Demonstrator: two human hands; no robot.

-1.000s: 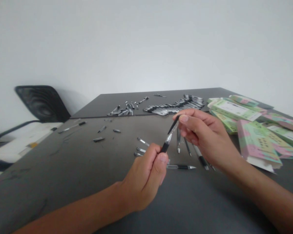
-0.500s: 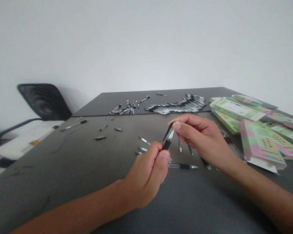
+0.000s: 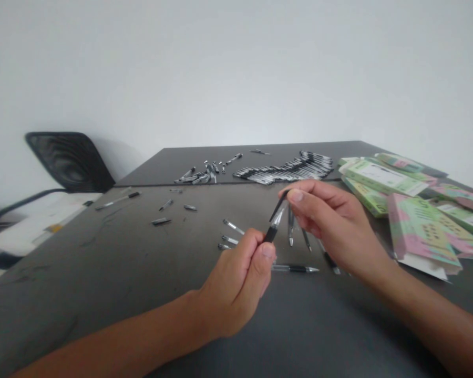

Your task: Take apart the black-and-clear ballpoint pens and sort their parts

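Note:
My left hand (image 3: 236, 283) is shut around the black grip of a clear gel pen (image 3: 275, 221), and the pen's tip end is hidden in my fingers. My right hand (image 3: 331, 226) pinches a slim black pen part (image 3: 280, 205) at the pen's upper end. Below my hands, several loose pens and pen parts lie on the dark grey table (image 3: 102, 262). One whole pen (image 3: 295, 268) lies flat just right of my left hand. Others (image 3: 290, 233) lie under my right fingers.
Long rows of black-and-clear pens (image 3: 284, 172) and a heap of pen parts (image 3: 199, 177) lie at the table's far side. Pastel green and pink boxes (image 3: 421, 236) are piled at the right. A black mesh chair (image 3: 71, 160) stands beyond the left edge.
My right hand has shifted slightly up and right, carrying the black part farther from the clear barrel. My left hand keeps nearly the same place.

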